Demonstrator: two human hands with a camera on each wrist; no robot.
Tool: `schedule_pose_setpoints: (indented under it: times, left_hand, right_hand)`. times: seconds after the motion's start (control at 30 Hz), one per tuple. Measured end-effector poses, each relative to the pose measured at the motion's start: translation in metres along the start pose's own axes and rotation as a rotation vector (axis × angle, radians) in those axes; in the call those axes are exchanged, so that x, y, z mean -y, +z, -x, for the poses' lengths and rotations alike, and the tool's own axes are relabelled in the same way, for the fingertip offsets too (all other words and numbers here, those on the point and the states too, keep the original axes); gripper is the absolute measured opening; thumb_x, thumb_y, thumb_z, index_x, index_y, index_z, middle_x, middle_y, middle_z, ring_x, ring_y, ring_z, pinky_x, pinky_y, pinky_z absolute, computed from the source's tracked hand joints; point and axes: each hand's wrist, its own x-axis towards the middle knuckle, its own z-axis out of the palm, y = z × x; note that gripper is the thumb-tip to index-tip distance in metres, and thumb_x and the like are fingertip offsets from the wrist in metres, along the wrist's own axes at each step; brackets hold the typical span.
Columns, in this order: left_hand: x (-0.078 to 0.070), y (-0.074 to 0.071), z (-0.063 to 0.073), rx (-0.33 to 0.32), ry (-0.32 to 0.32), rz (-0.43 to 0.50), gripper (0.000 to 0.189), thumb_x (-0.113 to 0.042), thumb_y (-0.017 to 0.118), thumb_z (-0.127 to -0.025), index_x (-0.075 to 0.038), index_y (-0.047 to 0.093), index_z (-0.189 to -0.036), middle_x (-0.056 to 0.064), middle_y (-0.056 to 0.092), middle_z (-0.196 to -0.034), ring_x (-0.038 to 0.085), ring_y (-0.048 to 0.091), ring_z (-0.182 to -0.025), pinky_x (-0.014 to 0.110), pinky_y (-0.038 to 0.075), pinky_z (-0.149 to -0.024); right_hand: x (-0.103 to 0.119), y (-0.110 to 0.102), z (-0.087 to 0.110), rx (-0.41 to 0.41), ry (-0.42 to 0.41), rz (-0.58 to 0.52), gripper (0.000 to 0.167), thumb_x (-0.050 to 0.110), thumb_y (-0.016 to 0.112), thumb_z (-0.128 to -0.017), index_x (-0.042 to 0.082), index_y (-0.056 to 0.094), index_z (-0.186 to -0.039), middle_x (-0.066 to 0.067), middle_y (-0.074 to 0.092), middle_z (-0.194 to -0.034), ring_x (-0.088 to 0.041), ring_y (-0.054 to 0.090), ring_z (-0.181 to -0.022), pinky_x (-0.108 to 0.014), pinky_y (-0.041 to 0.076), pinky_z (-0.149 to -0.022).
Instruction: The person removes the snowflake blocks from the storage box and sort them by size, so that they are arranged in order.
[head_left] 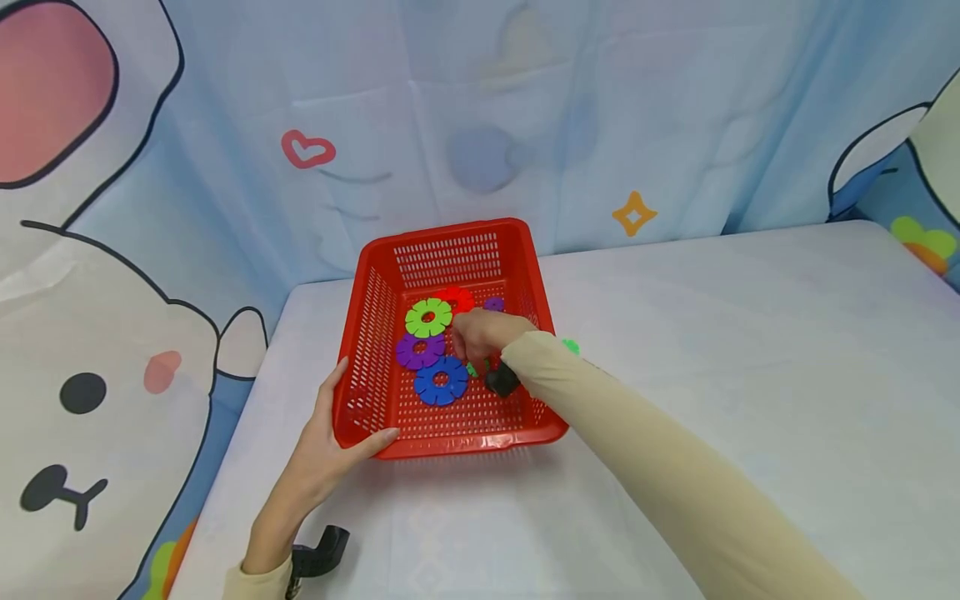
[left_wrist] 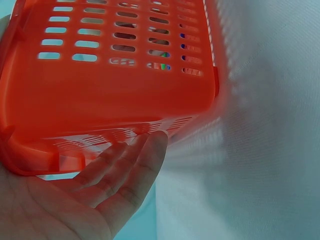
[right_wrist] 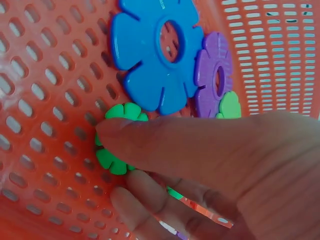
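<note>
A red plastic basket (head_left: 465, 447) with slotted walls stands on the white-covered table. My left hand (head_left: 330, 458) holds its near left corner, thumb over the rim and fingers along the outer wall. Inside the basket, my right hand (head_left: 483, 329) pinches a small green flower-shaped piece (right_wrist: 112, 161), thumb on top and fingers beneath. Beside it lie larger flower pieces: a blue one (head_left: 455, 392), a purple one (head_left: 407, 354), a lime green one (head_left: 415, 322) and a red one (head_left: 450, 293). A small purple piece (head_left: 493, 303) lies farther back, partly behind the right hand.
Right of the basket, a bright green piece (head_left: 572, 345) shows past the right sleeve (head_left: 645, 433), which hides part of it. Black wrist mounts (head_left: 326, 554) sit on both arms. A patterned light-blue curtain (head_left: 637, 125) hangs behind the table, with a cartoon print at left.
</note>
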Motion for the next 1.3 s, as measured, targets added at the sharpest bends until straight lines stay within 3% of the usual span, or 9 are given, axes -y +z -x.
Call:
schedule_pose_setpoints:
  times: [0.13,0.2,0.33,0.47,0.67,0.8,1.0,1.3]
  left_hand:
    - [0.000,0.000,0.000,-0.001,0.005,0.000,0.109,-0.032,0.082,-0.089,-0.023,0.007,-0.168,0.015,0.029,-0.165,0.039,0.037,-0.146,0.060,0.048,-0.109]
    - [0.000,0.000,0.000,-0.001,0.008,0.001,0.109,-0.032,0.081,-0.089,-0.023,0.007,-0.168,0.015,0.029,-0.166,0.039,0.037,-0.146,0.061,0.047,-0.110]
    - [0.000,0.000,0.001,-0.002,0.004,-0.001,0.109,-0.033,0.082,-0.089,-0.023,0.007,-0.168,0.015,0.030,-0.165,0.038,0.037,-0.146,0.061,0.047,-0.110]
    - [-0.001,0.001,0.000,-0.004,0.005,-0.003,0.109,-0.033,0.082,-0.089,-0.024,0.007,-0.168,0.013,0.030,-0.165,0.038,0.037,-0.146,0.061,0.047,-0.110]
    - [-0.001,0.001,0.000,-0.001,0.011,-0.002,0.109,-0.033,0.082,-0.089,-0.025,0.007,-0.168,0.013,0.028,-0.166,0.038,0.037,-0.146,0.062,0.045,-0.111]
    - [0.001,0.000,0.001,-0.006,0.007,-0.014,0.109,-0.033,0.081,-0.090,-0.024,0.007,-0.168,0.014,0.028,-0.166,0.038,0.036,-0.147,0.062,0.046,-0.110]
    - [-0.002,0.000,0.001,-0.005,0.006,-0.014,0.109,-0.035,0.081,-0.090,-0.023,0.007,-0.168,0.014,0.028,-0.166,0.038,0.036,-0.147,0.061,0.046,-0.110]
    - [-0.005,-0.001,0.004,-0.003,0.010,-0.017,0.109,-0.036,0.080,-0.090,-0.022,0.006,-0.168,0.016,0.028,-0.166,0.039,0.035,-0.147,0.060,0.048,-0.109]
  right_hand:
    - [0.000,0.001,-0.001,0.003,0.038,-0.027,0.015,-0.004,0.080,-0.087,0.007,0.073,-0.094,-0.005,0.064,-0.090,-0.020,0.058,-0.087,-0.031,0.057,-0.074]
    - [0.002,0.002,-0.003,0.012,0.052,-0.007,0.011,-0.003,0.079,-0.088,0.006,0.072,-0.088,-0.004,0.059,-0.079,-0.018,0.055,-0.078,-0.028,0.052,-0.066]
    - [0.004,0.002,-0.004,0.025,0.029,0.095,0.011,-0.002,0.075,-0.092,0.005,0.075,-0.083,-0.002,0.055,-0.074,-0.016,0.052,-0.070,-0.025,0.048,-0.060]
    - [0.002,0.001,0.003,-0.001,0.023,0.094,0.011,0.001,0.070,-0.096,0.005,0.078,-0.089,-0.004,0.062,-0.078,-0.017,0.058,-0.070,-0.026,0.055,-0.064]
    - [-0.001,-0.002,0.008,-0.016,-0.003,-0.038,0.007,-0.005,0.077,-0.089,0.000,0.074,-0.087,-0.005,0.064,-0.076,-0.018,0.066,-0.066,-0.029,0.061,-0.064]
    - [0.003,-0.005,0.010,-0.022,-0.043,-0.049,0.009,-0.008,0.080,-0.086,-0.001,0.074,-0.088,-0.006,0.067,-0.084,-0.020,0.069,-0.071,-0.031,0.062,-0.066]
    - [0.011,-0.019,0.027,-0.074,-0.110,-0.064,0.006,-0.004,0.081,-0.087,0.001,0.078,-0.089,-0.008,0.071,-0.097,-0.021,0.071,-0.083,-0.032,0.063,-0.070]
    - [0.023,-0.056,0.074,-0.197,-0.271,-0.012,0.006,0.003,0.079,-0.090,0.007,0.083,-0.093,-0.008,0.076,-0.098,-0.023,0.071,-0.079,-0.033,0.062,-0.073]
